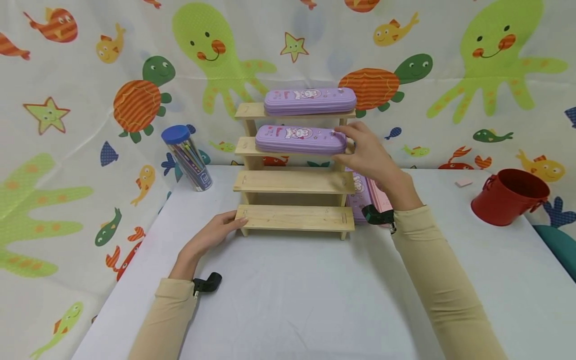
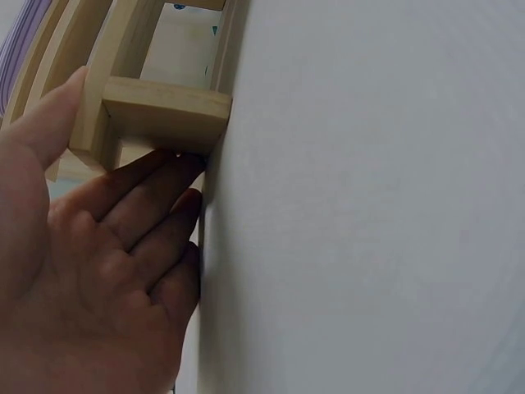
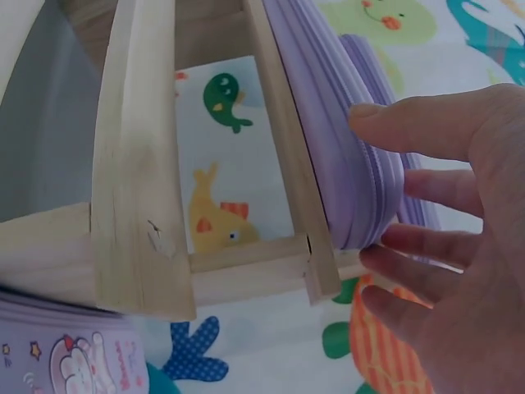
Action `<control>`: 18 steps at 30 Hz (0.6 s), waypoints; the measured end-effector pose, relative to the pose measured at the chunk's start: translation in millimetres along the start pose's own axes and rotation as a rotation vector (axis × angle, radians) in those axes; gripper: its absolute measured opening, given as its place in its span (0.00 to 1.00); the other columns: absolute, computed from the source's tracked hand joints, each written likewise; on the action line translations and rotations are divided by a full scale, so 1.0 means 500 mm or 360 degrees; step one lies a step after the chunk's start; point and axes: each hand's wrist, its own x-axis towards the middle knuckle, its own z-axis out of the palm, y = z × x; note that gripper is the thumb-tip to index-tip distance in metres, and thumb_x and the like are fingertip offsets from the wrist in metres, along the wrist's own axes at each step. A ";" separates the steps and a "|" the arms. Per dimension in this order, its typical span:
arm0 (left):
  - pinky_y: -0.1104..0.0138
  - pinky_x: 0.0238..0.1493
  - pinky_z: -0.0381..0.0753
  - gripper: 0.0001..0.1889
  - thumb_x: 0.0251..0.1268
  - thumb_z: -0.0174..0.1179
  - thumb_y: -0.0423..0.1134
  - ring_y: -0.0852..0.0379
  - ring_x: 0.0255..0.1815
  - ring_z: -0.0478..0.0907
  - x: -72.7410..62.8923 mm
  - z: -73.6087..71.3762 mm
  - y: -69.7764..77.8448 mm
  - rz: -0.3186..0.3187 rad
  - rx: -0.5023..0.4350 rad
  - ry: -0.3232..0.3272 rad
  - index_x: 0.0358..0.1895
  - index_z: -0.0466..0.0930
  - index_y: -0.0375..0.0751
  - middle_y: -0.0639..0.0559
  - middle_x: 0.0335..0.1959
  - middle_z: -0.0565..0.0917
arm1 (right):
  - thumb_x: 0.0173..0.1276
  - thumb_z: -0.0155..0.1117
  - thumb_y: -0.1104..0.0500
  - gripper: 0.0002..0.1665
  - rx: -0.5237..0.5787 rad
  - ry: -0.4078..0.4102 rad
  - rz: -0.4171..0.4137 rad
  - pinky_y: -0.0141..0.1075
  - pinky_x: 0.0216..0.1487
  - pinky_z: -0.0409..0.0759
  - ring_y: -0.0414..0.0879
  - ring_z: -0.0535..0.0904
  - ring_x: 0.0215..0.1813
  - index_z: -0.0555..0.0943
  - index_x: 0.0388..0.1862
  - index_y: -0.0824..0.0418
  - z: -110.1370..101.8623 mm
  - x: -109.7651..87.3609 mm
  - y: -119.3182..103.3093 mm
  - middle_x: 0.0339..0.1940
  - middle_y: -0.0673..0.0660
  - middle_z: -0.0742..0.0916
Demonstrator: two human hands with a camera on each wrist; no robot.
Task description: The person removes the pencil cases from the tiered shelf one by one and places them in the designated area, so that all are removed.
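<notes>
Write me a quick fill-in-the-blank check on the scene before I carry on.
1. Counting from the top, the right hand holds a purple pencil case at tier number ____ of the wooden rack.
2. Counting the same way, the left hand touches tier number ____.
3. The lid of the pen tub is coloured ____.
4. The bucket on the table is coloured ____.

Missing words: two; four; blue; red.

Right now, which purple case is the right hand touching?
The second-highest purple case: the right hand touches its right end. The highest case sits above, untouched; the lowest purple case is right of the wooden rack, also untouched.
</notes>
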 end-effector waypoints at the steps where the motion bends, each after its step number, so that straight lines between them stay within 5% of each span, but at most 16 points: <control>1: 0.42 0.77 0.56 0.38 0.71 0.52 0.63 0.42 0.79 0.57 -0.001 0.000 0.000 -0.0003 0.0000 0.0002 0.75 0.63 0.42 0.43 0.74 0.69 | 0.61 0.73 0.61 0.40 0.0009 -0.0007 0.0022 0.51 0.67 0.71 0.54 0.69 0.64 0.71 0.71 0.61 0.002 0.000 -0.004 0.66 0.60 0.72; 10: 0.41 0.77 0.57 0.39 0.71 0.51 0.65 0.41 0.79 0.57 -0.005 -0.002 0.006 -0.0023 0.0029 0.0002 0.76 0.62 0.43 0.43 0.75 0.68 | 0.57 0.75 0.60 0.40 -0.0071 -0.0039 0.0001 0.49 0.62 0.74 0.55 0.69 0.60 0.72 0.69 0.63 0.010 0.004 -0.028 0.64 0.63 0.71; 18: 0.41 0.77 0.56 0.38 0.71 0.52 0.64 0.41 0.79 0.57 -0.004 -0.003 0.004 -0.0008 0.0007 -0.0001 0.76 0.63 0.44 0.43 0.74 0.69 | 0.57 0.76 0.57 0.40 -0.0101 -0.0092 -0.0030 0.54 0.70 0.70 0.58 0.70 0.66 0.73 0.68 0.60 0.021 0.026 -0.018 0.69 0.64 0.72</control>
